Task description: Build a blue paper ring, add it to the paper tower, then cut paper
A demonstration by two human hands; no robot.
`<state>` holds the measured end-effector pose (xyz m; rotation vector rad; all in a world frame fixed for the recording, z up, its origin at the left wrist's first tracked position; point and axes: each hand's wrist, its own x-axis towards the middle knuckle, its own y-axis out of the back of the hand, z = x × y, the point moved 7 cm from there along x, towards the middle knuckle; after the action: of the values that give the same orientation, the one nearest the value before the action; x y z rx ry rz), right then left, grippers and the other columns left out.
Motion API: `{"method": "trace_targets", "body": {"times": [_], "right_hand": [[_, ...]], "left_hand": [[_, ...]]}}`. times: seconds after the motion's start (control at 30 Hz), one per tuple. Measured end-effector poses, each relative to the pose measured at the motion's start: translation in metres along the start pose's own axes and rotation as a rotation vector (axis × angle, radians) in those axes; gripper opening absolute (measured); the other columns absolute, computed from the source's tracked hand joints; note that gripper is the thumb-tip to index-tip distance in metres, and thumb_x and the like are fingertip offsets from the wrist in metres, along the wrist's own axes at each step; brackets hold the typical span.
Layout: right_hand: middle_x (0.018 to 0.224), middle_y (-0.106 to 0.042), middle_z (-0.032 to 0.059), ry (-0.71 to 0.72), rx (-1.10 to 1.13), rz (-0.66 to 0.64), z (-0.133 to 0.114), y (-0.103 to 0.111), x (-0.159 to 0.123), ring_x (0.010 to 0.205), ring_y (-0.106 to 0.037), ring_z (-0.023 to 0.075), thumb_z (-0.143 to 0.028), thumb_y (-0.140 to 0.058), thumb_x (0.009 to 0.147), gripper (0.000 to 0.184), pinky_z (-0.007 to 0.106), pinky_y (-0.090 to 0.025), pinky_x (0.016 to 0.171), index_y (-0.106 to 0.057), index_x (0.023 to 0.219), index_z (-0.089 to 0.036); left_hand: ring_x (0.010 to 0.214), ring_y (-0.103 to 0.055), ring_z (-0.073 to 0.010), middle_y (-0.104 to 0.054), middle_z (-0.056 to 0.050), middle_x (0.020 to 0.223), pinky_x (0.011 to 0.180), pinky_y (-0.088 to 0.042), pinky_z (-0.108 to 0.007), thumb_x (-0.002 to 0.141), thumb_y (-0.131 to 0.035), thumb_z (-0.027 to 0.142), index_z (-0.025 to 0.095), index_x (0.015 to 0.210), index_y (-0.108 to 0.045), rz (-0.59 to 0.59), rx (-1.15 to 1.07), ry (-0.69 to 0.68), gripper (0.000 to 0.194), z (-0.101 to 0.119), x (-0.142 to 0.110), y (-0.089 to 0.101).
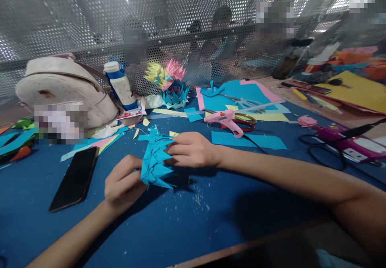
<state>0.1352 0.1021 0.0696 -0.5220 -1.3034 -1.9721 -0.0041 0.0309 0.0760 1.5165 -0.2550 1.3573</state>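
Between my hands, above the blue tabletop, is a folded blue paper flower [155, 159] with rows of pointed petals, tipped on its side. My left hand [125, 181] grips its left side, fingers curled at the base. My right hand [193, 149] has its fingers closed at the petal side, with the fingertips partly hidden behind the points. Beyond my right hand lies a pink glue gun [224, 120], next to scissors with olive and red handles [245, 119]. A cut strip of blue paper [249, 140] rests just past my right forearm.
A black phone [74, 179] lies left of my hands. A pale backpack [66, 87], a bottle [120, 85] and finished paper flowers [175, 93] stand along the perforated metal panel [181, 18]. Right are paper sheets [256, 91], a purple power strip [350, 143] and its cable.
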Motion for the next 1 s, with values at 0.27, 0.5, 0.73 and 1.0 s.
{"method": "trace_targets", "body": {"times": [0.27,0.5,0.73,1.0], "right_hand": [[0.090,-0.073,-0.0012,-0.001,0.006,0.069,0.001,0.005,0.001,0.082,-0.063,0.0116,-0.020,-0.054,0.099,0.018,0.026,-0.049,0.069,-0.068,0.089,-0.019],[0.087,-0.071,-0.0007,-0.009,-0.030,0.034,0.002,0.002,0.001,0.081,-0.060,0.0128,-0.021,-0.054,0.099,0.018,0.026,-0.045,0.066,-0.068,0.089,-0.020],[0.103,-0.069,0.0070,-0.189,0.006,-0.165,0.017,-0.026,-0.011,0.092,-0.057,0.0175,-0.022,-0.046,0.101,0.020,0.029,-0.047,0.071,-0.066,0.102,-0.018],[0.096,-0.067,0.0055,-0.929,0.594,-0.070,0.083,-0.024,-0.029,0.087,-0.060,0.0145,-0.014,-0.049,0.093,0.017,0.027,-0.046,0.073,-0.066,0.092,-0.016]], "left_hand": [[0.070,-0.061,-0.0168,-0.066,-0.008,0.078,0.060,-0.050,-0.027,0.092,-0.058,0.009,0.016,0.077,-0.062,-0.043,-0.058,-0.010,0.017,0.000,-0.003,-0.003],[0.070,-0.064,-0.0148,-0.068,-0.006,0.079,0.064,-0.053,-0.025,0.091,-0.063,0.011,0.015,0.082,-0.063,-0.039,-0.003,-0.057,0.011,0.000,-0.002,-0.003],[0.074,-0.065,-0.0185,-0.068,-0.009,0.080,0.065,-0.053,-0.031,0.088,-0.058,0.001,0.015,0.078,-0.059,-0.102,0.150,-0.227,0.017,-0.008,-0.006,-0.003],[0.078,-0.073,-0.0219,-0.076,-0.013,0.086,0.069,-0.057,-0.033,0.091,-0.057,0.004,0.012,0.072,-0.061,-0.229,0.395,-0.508,0.021,0.014,-0.005,-0.005]]}}
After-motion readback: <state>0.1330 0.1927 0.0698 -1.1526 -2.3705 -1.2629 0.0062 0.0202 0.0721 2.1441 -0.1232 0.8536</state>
